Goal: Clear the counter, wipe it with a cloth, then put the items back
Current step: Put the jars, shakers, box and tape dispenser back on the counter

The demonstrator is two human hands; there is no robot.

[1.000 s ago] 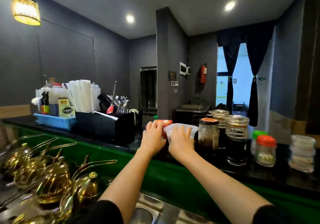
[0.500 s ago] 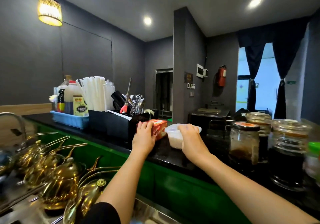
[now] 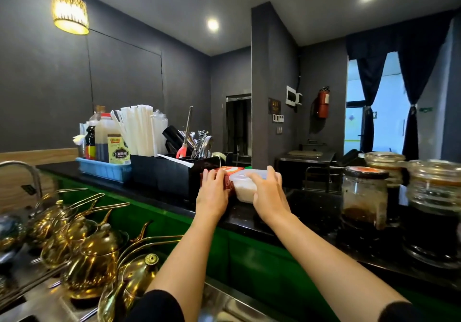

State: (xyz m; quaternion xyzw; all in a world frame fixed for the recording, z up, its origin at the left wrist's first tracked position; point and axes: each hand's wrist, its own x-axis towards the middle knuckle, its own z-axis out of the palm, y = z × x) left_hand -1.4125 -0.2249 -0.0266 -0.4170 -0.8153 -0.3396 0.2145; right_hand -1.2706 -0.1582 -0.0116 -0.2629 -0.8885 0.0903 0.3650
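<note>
A red box (image 3: 230,173) and a clear plastic tub (image 3: 245,188) with white contents sit side by side on the black counter (image 3: 306,204), right next to a black organiser. My left hand (image 3: 212,193) holds the red box, fingers curled over its top. My right hand (image 3: 268,193) grips the tub, fingers over its lid. The box's lower part is hidden behind my left hand.
The black organiser (image 3: 172,174) with straws and utensils and a blue tray (image 3: 102,170) of sauce bottles stand to the left. Glass jars (image 3: 364,197) crowd the counter at right. Brass teapots (image 3: 97,254) fill the lower sink area at left.
Both hands have slid the red box and the tub leftward along the counter, away from the jars and up to the black organiser. The view has turned left.
</note>
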